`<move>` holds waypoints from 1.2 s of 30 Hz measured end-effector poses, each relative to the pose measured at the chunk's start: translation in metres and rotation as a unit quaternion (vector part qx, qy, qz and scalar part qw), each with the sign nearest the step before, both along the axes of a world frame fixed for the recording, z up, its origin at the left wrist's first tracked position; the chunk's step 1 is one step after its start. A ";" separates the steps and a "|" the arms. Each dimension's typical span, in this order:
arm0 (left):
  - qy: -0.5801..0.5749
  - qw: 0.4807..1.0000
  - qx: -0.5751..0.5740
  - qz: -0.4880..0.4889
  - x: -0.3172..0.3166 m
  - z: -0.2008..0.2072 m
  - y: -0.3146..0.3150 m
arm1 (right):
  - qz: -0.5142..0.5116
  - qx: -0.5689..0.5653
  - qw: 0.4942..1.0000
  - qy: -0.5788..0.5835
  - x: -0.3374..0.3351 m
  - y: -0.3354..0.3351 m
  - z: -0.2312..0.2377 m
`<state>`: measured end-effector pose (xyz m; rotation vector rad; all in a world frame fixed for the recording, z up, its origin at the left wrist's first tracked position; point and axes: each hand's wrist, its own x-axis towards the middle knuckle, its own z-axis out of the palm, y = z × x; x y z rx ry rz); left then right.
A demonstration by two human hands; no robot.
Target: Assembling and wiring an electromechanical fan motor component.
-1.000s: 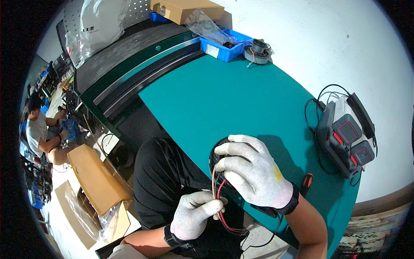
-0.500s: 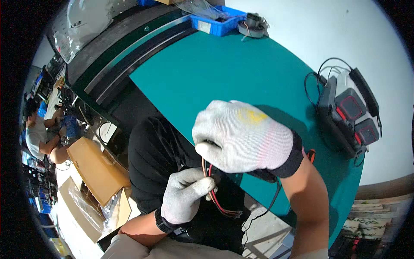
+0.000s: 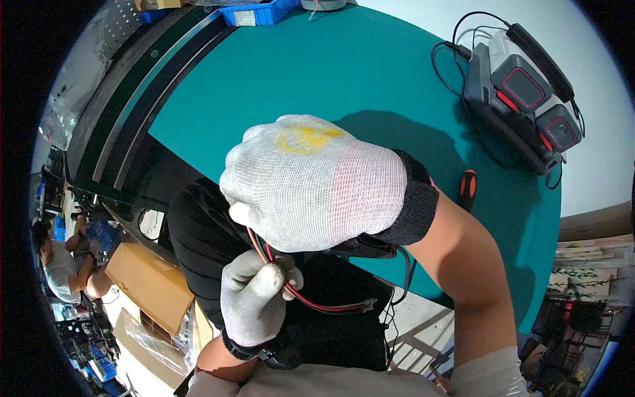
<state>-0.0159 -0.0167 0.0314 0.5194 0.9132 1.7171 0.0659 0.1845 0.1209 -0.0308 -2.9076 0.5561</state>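
Note:
A bundle of thin red, black and brownish wires [image 3: 331,308] runs through my left hand [image 3: 254,301], which is closed in a pinch in a white glove. Its loose ends point to the right, over my dark trousers. Upward, the wires pass beneath the thumb side of my right hand [image 3: 294,182]. That hand wears a white knitted glove with a yellow mark and is closed around the wires; its palm and most fingertips are hidden. Below the right wrist shows a black object [image 3: 367,246], partly covered, with a black cable [image 3: 405,271] beside it.
The green tabletop [image 3: 278,73] holds an orange-and-black handle [image 3: 467,185]. A charger-like device with two grey-and-red blocks [image 3: 522,89] stands at the right. A blue bin [image 3: 261,13] is at the back. Open cardboard boxes [image 3: 149,281] lie at left, near another person [image 3: 66,264].
Both hands now appear farther left in the view, still close together on the wires. The whole view has shifted, and the orange-and-black handle shows more fully.

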 end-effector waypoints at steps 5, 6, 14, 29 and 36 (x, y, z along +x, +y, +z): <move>0.003 1.000 0.012 -0.005 -0.003 -0.006 -0.001 | 0.001 0.014 1.000 0.025 -0.001 -0.001 -0.001; -0.001 1.000 0.011 -0.003 -0.002 -0.006 -0.002 | 0.001 0.016 1.000 0.018 -0.001 -0.001 -0.001; -0.007 1.000 0.008 0.001 -0.001 -0.006 -0.002 | 0.007 0.018 1.000 0.022 0.000 0.000 -0.003; 0.066 0.997 -0.033 -0.008 0.004 -0.002 0.001 | -0.015 0.023 1.000 -0.001 -0.001 -0.003 0.000; -0.028 0.999 -0.001 -0.032 0.001 -0.002 0.000 | -0.012 -0.056 0.998 0.011 -0.002 0.003 0.006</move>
